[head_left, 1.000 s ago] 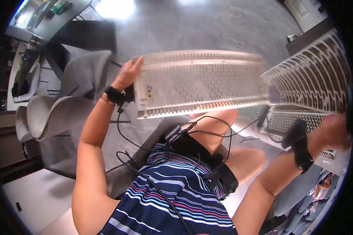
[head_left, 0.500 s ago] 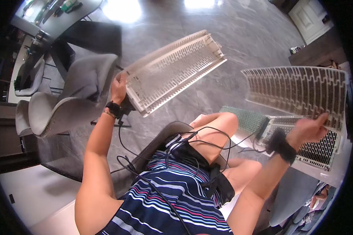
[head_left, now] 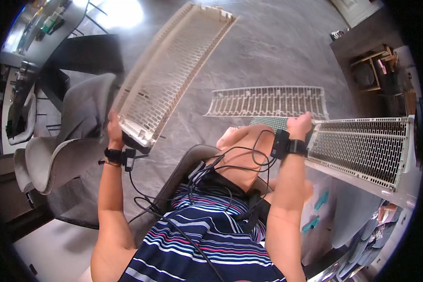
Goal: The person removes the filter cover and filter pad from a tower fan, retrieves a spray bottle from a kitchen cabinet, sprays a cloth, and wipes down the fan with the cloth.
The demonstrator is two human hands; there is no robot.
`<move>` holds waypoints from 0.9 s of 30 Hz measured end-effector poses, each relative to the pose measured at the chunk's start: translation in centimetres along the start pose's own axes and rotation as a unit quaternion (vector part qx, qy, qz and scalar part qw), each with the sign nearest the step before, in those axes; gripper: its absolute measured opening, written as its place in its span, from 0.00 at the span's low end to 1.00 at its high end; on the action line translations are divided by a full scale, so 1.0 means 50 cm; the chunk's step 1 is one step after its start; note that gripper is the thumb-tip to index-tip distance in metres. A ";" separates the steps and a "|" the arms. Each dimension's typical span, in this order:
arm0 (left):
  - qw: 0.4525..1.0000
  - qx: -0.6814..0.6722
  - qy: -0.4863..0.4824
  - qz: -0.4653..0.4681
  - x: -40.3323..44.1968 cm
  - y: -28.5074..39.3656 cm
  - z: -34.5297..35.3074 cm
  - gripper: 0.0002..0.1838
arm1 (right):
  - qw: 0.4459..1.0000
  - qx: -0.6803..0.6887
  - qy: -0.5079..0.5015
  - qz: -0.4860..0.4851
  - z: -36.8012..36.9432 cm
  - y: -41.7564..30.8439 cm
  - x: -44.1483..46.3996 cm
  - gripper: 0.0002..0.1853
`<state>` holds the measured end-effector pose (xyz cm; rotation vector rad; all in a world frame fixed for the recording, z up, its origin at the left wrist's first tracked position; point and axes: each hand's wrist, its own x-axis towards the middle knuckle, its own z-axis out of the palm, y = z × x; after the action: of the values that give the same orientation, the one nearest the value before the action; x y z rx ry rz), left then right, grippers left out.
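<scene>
The two hands are well apart, each clamped on a piece of its own. The left hand (head_left: 115, 130) grips the near end of a long cream frame (head_left: 174, 70), which is held tilted over the grey floor (head_left: 263, 42), its far end reaching up and away. The right hand (head_left: 299, 126) is closed on the lower edge of a curved slatted grille (head_left: 268, 101), close to the grille's right end; the grille hangs clear of the floor, slats upright. Just right of that hand, a slotted panel (head_left: 359, 150) lies on the white bench (head_left: 404, 198), one long side along the bench's near edge and its right end by the bench's right corner. A green mesh sheet (head_left: 268, 121) shows below the grille, partly hidden by the knee and the right hand; what carries it cannot be told. Black cables (head_left: 228, 160) loop over the lap, and a grey chair (head_left: 87, 103) stands near the left hand.
</scene>
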<state>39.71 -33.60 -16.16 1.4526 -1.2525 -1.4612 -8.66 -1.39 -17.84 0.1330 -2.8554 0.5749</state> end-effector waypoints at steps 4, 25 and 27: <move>0.993 -0.099 -0.027 -0.060 -0.022 0.028 0.026 0.29 | 0.946 0.320 -0.003 0.053 0.237 0.149 -0.004 0.18; 0.987 0.135 0.028 0.086 -0.022 0.018 0.055 0.26 | 0.959 -0.044 0.248 -0.131 -0.220 -0.118 -0.008 0.15; 0.986 0.136 0.009 0.097 -0.016 0.022 0.056 0.25 | 0.932 -0.044 0.318 -0.170 -0.290 -0.150 0.022 0.13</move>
<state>36.86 -32.72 -15.16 1.4637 -1.5833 -1.1801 -5.79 -2.66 -1.77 0.3469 -2.1554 0.3326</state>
